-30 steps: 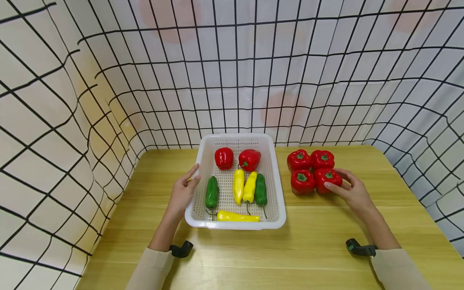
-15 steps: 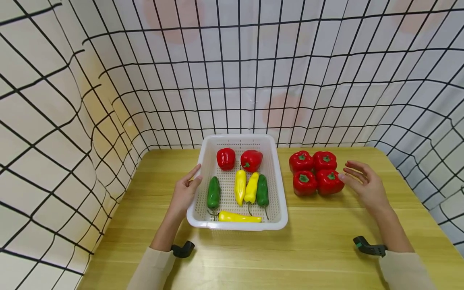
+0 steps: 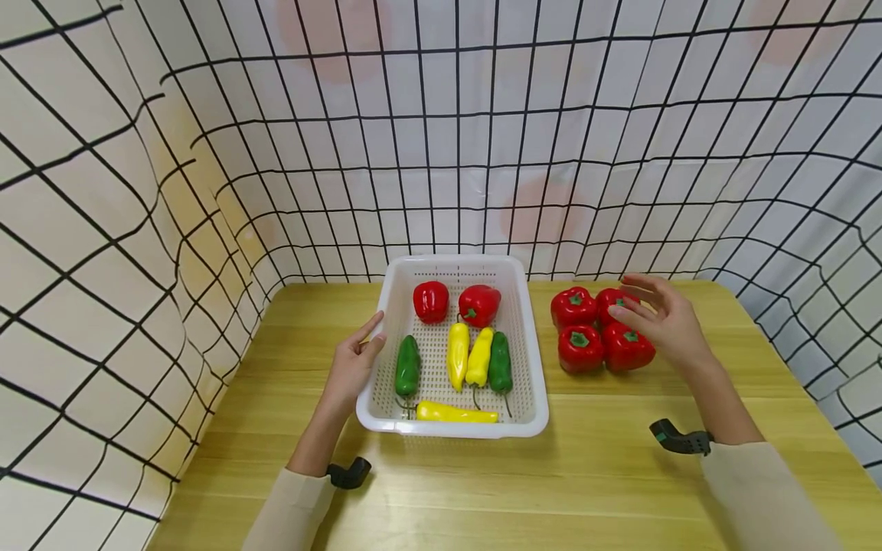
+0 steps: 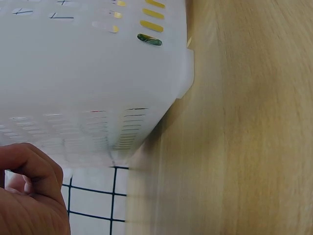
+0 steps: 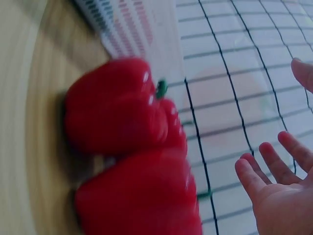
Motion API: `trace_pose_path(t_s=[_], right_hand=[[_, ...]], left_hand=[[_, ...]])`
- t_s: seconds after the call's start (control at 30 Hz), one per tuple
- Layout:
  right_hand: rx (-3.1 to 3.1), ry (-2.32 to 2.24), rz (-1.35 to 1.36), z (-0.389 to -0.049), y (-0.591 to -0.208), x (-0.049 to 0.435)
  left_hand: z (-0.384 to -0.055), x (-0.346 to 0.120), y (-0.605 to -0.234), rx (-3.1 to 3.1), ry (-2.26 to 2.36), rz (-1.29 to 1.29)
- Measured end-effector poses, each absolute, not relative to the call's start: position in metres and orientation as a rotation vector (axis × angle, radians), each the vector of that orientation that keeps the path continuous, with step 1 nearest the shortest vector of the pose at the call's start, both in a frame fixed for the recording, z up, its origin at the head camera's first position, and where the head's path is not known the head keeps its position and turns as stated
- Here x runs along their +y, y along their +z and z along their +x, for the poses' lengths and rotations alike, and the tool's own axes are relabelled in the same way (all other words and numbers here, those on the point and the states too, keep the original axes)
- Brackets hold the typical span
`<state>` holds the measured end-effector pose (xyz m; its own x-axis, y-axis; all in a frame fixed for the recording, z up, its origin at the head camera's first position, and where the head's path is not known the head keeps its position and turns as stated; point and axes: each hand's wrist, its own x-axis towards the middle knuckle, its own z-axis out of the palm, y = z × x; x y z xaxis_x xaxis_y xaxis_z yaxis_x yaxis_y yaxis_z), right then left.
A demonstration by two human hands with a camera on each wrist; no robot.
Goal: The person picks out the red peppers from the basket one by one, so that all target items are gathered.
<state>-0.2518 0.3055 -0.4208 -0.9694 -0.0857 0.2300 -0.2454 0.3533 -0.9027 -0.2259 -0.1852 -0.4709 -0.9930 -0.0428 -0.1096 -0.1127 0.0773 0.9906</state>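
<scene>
My left hand [image 3: 350, 373] holds the left rim of a white perforated plastic basket [image 3: 455, 430], the thumb at the rim. In the left wrist view its curled fingers [image 4: 39, 169] lie beside the basket's outer wall. On the table to the right, several red bell peppers stand in a tight block: front left pepper [image 3: 580, 349], front right pepper [image 3: 628, 348], back left pepper [image 3: 573, 308]. My right hand [image 3: 667, 321] hovers over the right side of this block, partly hiding the back right pepper [image 3: 606, 306]. The right wrist view shows its fingers spread, apart from the peppers, holding nothing.
Inside the basket lie two red bell peppers [image 3: 431, 303], several long yellow peppers [image 3: 458, 356] and two green peppers [image 3: 408, 367]. The wooden table [image 3: 482, 490] meets a white, black-gridded curtain [image 3: 455, 138] at the back and sides.
The right hand has let go of the front right bell pepper, drawn back to the right, then come over the back right pepper. The left hand stays at the basket.
</scene>
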Motion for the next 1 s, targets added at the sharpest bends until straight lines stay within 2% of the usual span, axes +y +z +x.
trace_pose_path(t_s=[0.37, 1.0], right_hand=[[-2.507, 1.835, 0.405, -0.277, -0.406, 0.246], [-2.612, 1.760, 0.705, -0.322, -0.415, 0.168]], left_hand=[[-0.225, -0.186, -0.472, 2.266, 2.101, -0.194], [-0.228, -0.185, -0.472, 2.256, 2.111, -0.192]])
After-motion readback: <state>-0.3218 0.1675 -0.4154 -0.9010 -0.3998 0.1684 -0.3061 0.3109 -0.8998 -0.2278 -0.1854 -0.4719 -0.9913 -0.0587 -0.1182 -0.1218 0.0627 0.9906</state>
